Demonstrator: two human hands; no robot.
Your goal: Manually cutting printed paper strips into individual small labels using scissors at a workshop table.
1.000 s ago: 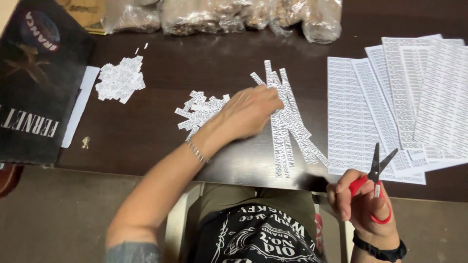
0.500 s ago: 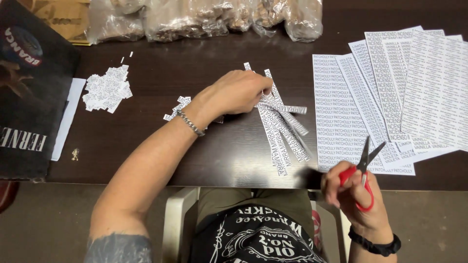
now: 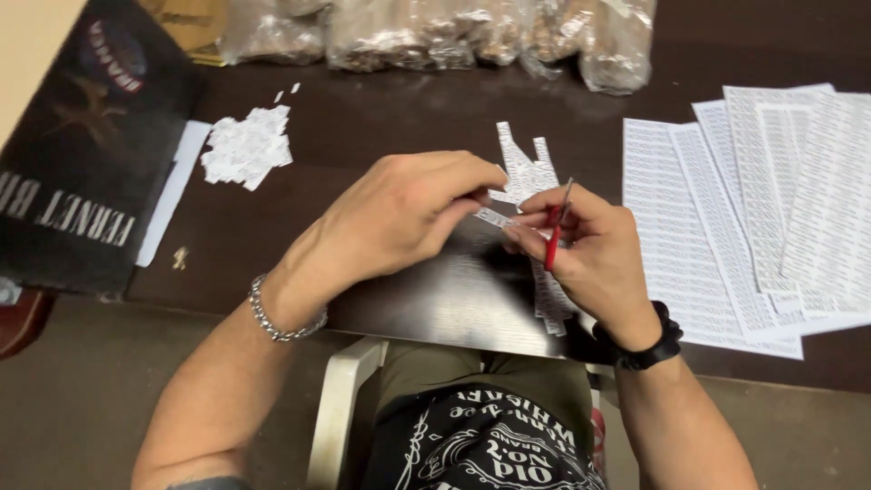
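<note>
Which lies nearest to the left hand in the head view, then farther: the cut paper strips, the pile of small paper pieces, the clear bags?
1. Cut paper strips, at the left hand's fingertips.
2. Pile of small paper pieces, up-left on the table.
3. Clear bags, along the table's far edge.

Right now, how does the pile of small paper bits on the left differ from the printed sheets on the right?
The pile of small paper bits is a loose, jumbled heap of cut pieces; the printed sheets are whole, flat and fanned in overlapping layers. The pile sits far left near the dark box, away from both hands; the sheets lie beside the right hand, which holds red-handled scissors. Both are white paper with fine print on the dark table.
</note>
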